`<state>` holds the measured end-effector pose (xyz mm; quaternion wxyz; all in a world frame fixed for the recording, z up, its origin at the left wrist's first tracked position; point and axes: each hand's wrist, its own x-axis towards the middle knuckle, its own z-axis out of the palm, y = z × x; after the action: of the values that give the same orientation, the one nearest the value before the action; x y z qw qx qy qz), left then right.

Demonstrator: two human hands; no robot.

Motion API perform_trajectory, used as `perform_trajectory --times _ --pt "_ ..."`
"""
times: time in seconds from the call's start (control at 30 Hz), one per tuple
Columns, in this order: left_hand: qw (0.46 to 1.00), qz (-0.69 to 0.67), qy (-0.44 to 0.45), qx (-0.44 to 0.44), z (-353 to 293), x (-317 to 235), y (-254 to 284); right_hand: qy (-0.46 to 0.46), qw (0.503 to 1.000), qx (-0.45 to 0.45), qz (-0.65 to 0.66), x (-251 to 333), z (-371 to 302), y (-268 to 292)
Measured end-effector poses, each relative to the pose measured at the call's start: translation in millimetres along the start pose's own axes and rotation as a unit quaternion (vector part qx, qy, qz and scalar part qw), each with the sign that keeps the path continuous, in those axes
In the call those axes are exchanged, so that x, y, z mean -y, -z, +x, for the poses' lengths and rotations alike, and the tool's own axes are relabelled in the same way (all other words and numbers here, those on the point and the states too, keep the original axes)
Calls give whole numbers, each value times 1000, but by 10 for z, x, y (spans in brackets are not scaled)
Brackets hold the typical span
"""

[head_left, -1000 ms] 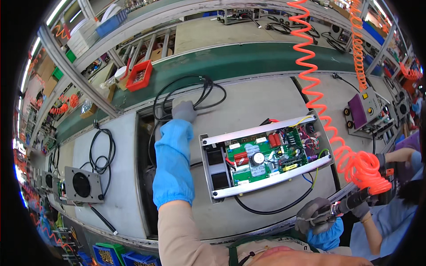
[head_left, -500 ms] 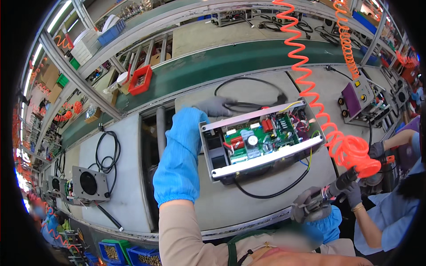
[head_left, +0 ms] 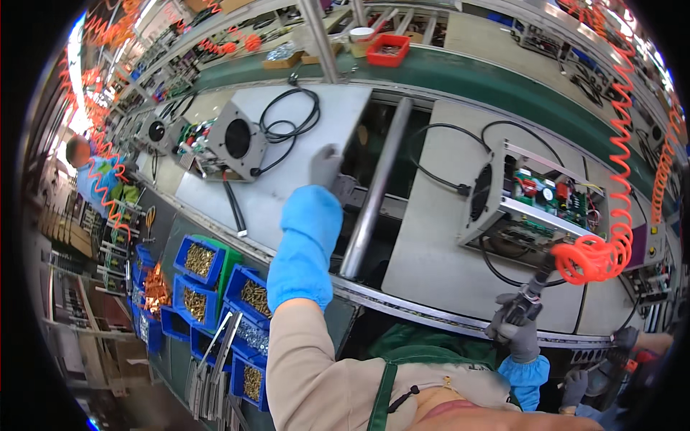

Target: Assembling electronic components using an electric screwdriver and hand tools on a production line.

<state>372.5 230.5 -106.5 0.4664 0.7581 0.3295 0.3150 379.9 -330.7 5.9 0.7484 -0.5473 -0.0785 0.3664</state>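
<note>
My left hand, in a grey glove and blue sleeve cover, reaches forward and grips the right edge of a grey pallet board. That board carries a metal unit with a round fan and a coiled black cable. My right hand is low at the near edge, closed around a pneumatic screwdriver fed by an orange coiled hose. An open metal chassis with a green circuit board lies on the neighbouring pallet, to the right of my left hand.
A metal roller bar crosses the gap between the two pallets. Blue bins of screws hang below the near edge at left. A red tray sits on the far shelf. Another person's gloved hands work at the right, and another person stands far left.
The view has swung left, so the open chassis now lies to the right. My left hand has left the chassis and taken the edge of the pallet with the fan unit.
</note>
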Motion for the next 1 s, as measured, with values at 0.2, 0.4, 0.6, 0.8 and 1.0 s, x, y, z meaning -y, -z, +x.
perform_trajectory --times 0.2,0.4,0.6,0.8,1.0 --pt "933 43 141 -327 424 744 1488 -79 972 -121 -184 -187 172 -142" --pt "953 -118 158 -228 561 825 1575 -47 884 -105 -453 -184 152 -85" --pt "978 -7 81 -191 -35 313 1331 -8 860 22 -510 -109 -41 -273" --pt "994 9 75 -83 -500 -223 910 16 865 69 -496 -39 -214 -304" --pt "997 -19 70 -34 -835 -653 461 39 871 71 -485 -89 -311 -115"
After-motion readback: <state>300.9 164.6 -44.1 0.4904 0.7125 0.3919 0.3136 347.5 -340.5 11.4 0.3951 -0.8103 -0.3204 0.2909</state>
